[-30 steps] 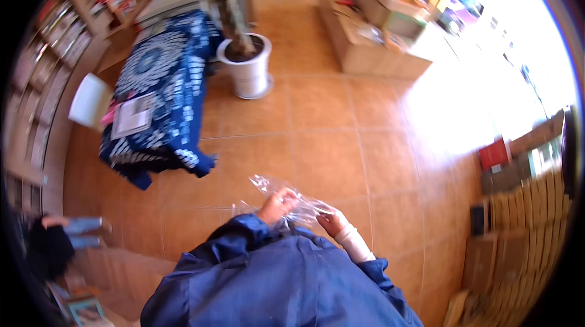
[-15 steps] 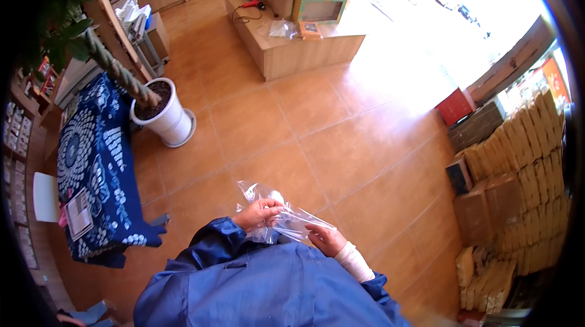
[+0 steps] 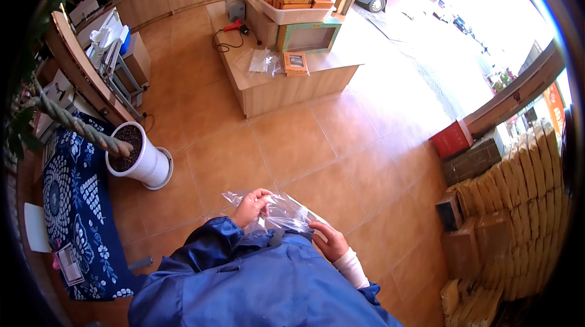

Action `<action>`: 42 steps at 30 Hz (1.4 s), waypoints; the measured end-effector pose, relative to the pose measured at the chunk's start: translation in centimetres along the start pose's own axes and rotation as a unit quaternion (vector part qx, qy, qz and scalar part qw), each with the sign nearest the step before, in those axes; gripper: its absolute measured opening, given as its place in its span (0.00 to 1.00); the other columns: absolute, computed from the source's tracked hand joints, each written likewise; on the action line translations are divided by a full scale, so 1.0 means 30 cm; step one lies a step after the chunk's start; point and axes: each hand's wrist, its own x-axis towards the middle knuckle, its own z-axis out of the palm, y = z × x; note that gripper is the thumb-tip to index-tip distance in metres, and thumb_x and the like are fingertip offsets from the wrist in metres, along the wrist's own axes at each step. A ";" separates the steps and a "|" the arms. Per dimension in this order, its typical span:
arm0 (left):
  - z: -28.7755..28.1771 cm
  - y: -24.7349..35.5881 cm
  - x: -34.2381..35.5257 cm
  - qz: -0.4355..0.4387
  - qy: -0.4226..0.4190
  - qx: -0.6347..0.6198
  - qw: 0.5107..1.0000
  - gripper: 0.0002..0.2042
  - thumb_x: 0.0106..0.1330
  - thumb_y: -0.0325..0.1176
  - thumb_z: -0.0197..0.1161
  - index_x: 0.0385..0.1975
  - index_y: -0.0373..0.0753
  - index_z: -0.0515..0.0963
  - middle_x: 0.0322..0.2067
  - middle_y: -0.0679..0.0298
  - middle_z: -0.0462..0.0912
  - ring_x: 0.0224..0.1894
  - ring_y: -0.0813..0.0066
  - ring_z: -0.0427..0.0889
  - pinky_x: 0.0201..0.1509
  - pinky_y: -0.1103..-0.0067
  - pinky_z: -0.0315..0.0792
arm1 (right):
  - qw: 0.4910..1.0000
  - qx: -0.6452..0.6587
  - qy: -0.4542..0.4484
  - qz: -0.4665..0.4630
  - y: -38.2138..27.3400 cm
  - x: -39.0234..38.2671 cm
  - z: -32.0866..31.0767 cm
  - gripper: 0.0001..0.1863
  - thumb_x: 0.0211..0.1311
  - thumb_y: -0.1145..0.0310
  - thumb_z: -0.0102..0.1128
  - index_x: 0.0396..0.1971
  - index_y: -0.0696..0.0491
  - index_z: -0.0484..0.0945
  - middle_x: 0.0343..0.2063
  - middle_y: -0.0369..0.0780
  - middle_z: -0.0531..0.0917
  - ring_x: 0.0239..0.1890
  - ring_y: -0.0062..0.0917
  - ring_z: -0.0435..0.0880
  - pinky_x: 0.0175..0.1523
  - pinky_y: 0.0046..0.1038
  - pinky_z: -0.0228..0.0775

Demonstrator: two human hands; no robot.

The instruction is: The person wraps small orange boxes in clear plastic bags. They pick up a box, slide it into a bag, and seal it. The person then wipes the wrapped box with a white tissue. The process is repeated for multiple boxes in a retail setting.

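Through the head camera I am seeing the front of a shiny dark-blue jacket [image 3: 256, 284] filling the bottom, and just ahead of it a clear, crinkled plastic film [image 3: 285, 210] is hanging in the air between two bare hands. The left hand [image 3: 251, 209] is pinching it between thumb and bent fingers, a loose corner poking out past them to the left; the right hand [image 3: 331, 241], with an off-white wrap [image 3: 351, 267] round its wrist, is touching the lower right end with curled fingers, but I cannot tell whether they are closing on it. The film's long axis is slanting from upper left down to lower right, so the left hand is sitting slightly farther forward. Glare is hiding how many layers there are, and the lower edge is blending into the jacket. Beyond a stretch of orange-brown tiled floor [image 3: 292, 168], well apart from the hands, a low pale-wood worktop [image 3: 332, 70] is carrying clear plastic packets [image 3: 264, 62], whose contents I am not making out, and just right of them a flat orange box [image 3: 295, 63]. Farther back, a red-and-black corded tool [image 3: 234, 25] is lying left of a white perforated basket [image 3: 298, 17]. Daylight is washing out much of the far right.
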 end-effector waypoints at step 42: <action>-0.834 2.083 2.748 0.311 0.195 0.412 0.834 0.12 0.54 0.28 0.61 0.38 0.35 0.73 0.24 0.68 0.75 0.28 0.83 0.73 0.33 0.84 0.69 | 0.988 0.095 0.098 -0.065 0.855 3.583 -0.930 0.28 0.51 0.71 0.58 0.53 0.56 0.61 0.46 0.45 0.72 0.45 0.31 0.74 0.50 0.27 0.67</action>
